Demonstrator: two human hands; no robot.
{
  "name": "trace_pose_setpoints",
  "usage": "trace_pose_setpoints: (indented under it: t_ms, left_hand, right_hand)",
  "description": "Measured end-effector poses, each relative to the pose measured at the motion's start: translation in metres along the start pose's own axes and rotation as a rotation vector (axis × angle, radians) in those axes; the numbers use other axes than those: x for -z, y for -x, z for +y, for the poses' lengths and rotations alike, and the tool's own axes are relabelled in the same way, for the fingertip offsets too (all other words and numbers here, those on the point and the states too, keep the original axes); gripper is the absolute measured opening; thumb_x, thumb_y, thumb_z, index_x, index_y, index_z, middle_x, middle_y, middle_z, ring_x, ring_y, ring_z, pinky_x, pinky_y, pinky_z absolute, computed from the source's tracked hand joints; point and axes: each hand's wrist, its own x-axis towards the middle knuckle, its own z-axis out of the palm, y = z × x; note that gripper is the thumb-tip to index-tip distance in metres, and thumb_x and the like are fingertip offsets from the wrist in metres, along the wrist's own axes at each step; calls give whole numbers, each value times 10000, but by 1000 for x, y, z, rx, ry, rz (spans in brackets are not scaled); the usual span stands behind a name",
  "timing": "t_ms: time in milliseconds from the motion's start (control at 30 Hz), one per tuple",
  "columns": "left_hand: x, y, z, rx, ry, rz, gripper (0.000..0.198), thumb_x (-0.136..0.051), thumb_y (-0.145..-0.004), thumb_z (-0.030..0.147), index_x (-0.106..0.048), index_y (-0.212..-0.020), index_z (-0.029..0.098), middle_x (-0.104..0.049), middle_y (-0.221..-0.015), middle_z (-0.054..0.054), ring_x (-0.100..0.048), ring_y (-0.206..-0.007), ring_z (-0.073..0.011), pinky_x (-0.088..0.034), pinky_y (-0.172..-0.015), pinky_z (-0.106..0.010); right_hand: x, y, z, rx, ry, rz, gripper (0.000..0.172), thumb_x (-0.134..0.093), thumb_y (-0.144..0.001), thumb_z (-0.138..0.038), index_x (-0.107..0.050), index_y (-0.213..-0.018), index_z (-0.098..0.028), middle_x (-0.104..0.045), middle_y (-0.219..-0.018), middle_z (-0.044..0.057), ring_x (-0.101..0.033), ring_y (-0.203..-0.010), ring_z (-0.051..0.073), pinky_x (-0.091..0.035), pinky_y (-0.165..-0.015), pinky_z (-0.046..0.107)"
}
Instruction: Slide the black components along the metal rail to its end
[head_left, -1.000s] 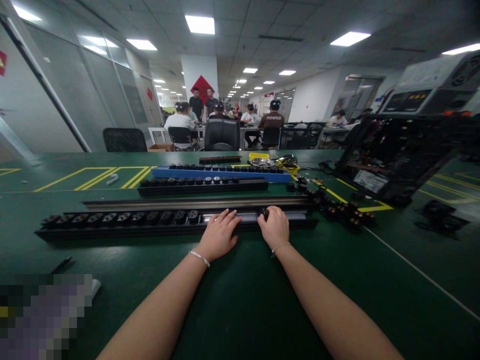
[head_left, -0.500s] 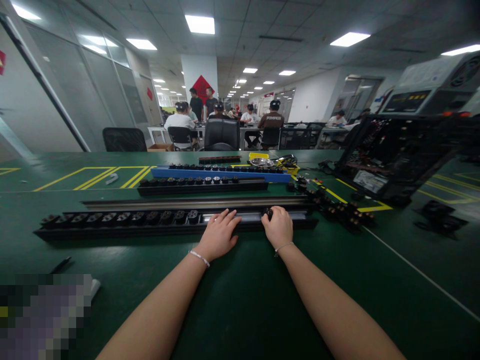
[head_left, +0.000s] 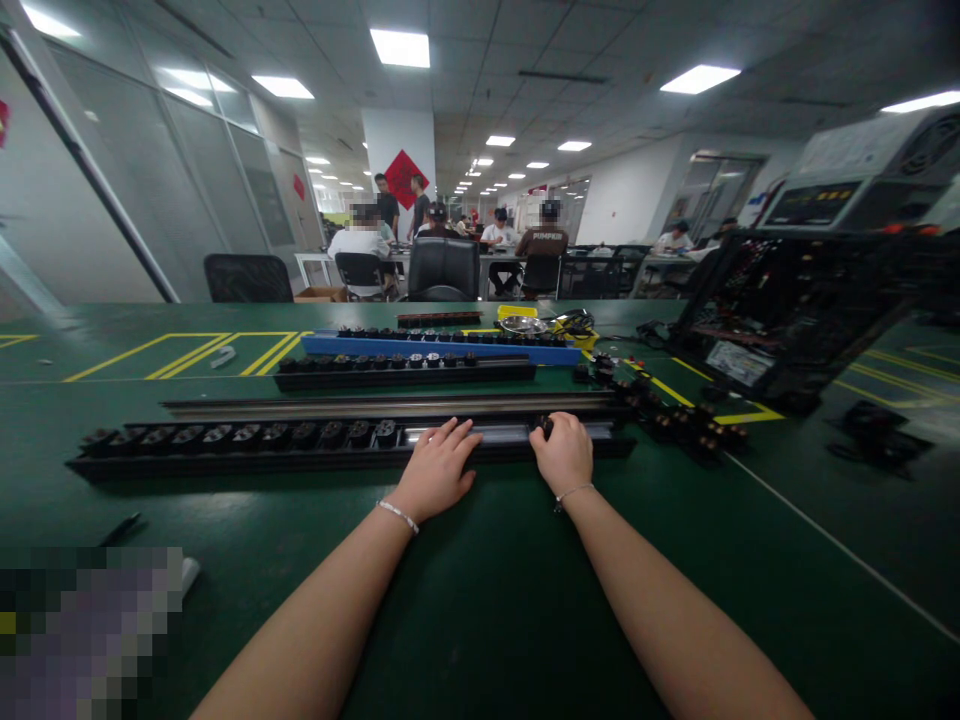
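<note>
A long black rail [head_left: 247,468] lies across the table in front of me. Several round black socket-like modules [head_left: 217,436] sit in a row along its left part, and a bare shiny channel [head_left: 496,434] shows to their right. My left hand [head_left: 437,470] rests on the rail beside the last module, its fingers stretched out and apart. Over the channel, my right hand [head_left: 566,455] is closed around a small round black module [head_left: 544,427], mostly hidden by the fingers. Just behind lies a second long strip [head_left: 375,407].
Farther back are a shorter black rail with modules [head_left: 405,372] and a blue rail [head_left: 442,350]. Loose black modules [head_left: 697,430] lie to the right, near an open black machine case [head_left: 780,310]. A metal dish [head_left: 523,325] stands behind. A pen [head_left: 121,528] lies front left.
My right hand, with the black module in it, has shifted slightly to the right along the rail. My left hand has stayed in place.
</note>
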Motion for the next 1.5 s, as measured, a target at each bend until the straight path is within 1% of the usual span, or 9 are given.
trace_pose_setpoints:
  t_ms: [267,567,767,967,1500]
  left_hand:
    - [0,0,0,2,13,-6,541,-566,-807,307,-453,-1332,243,-415,-1469,-71,-327,-1365,-272,-308,-1073,-473]
    - [2,0,1,7,20,-20,528,-547,-820,324,-454,-1334,247,-411,-1471,-71,-313,-1374,-271,-299,-1083,-478]
    - [2,0,0,5,37,-19,540,-561,-806,304,-454,-1332,251,-412,-1470,-68,-312,-1374,-271,-299,-1083,-480]
    - [2,0,0,1,17,-15,541,-565,-807,307,-457,-1332,238,-416,-1468,-72,-320,-1370,-273,-304,-1079,-471]
    - [2,0,-1,-1,34,-17,536,-553,-813,310,-450,-1335,246,-404,-1475,-77,-317,-1371,-275,-304,-1077,-483]
  right_hand:
    - [2,-4,8,-31,10,18,365,-464,-796,-273,-636,-1053,-80,-618,-1108,163,-536,-1024,260,-366,-915,354]
    - [5,-5,12,-41,9,24,378,-466,-788,-267,-634,-1069,-76,-616,-1116,166,-537,-1030,261,-366,-919,357]
    - [7,-8,20,-67,44,28,380,-462,-787,-267,-636,-1068,-81,-618,-1108,163,-535,-1029,260,-362,-909,354]
    - [8,-12,26,-83,67,29,362,-453,-787,-275,-654,-1021,-85,-631,-1066,159,-544,-1006,258,-369,-883,344]
    - [11,-15,34,-87,84,57,369,-455,-771,-265,-659,-1020,-86,-633,-1057,159,-543,-995,260,-377,-875,349]
